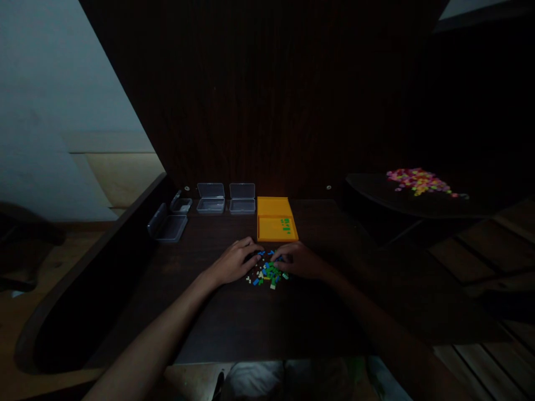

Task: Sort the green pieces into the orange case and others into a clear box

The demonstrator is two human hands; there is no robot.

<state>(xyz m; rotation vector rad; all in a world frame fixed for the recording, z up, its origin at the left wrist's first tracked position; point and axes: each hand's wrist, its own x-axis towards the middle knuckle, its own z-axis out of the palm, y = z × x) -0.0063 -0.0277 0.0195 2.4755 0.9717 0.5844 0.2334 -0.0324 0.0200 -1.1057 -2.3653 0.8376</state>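
Note:
A small heap of loose toy building bricks [271, 272] in green, blue, cream and a little yellow lies on the dark desk between my hands. My left hand [238, 260] rests at the heap's left side, thumb apart from the fingers, with the fingertips close to a few blue bricks [261, 253]. From the right, my right hand [298, 259] reaches over the heap, fingers bent and thumb apart, touching or nearly touching bricks. Just beyond both hands an opened orange case [277, 237] holds several green bricks [286, 227] in its right part.
Clear plastic boxes with raised lids stand along the desk's back and left, among them one box [242, 207] beside the case and another box [171, 228] farther left. Many pink, red and yellow pieces [420, 181] lie on a shelf [371, 195] at right. A raised side panel [92, 278] borders the left.

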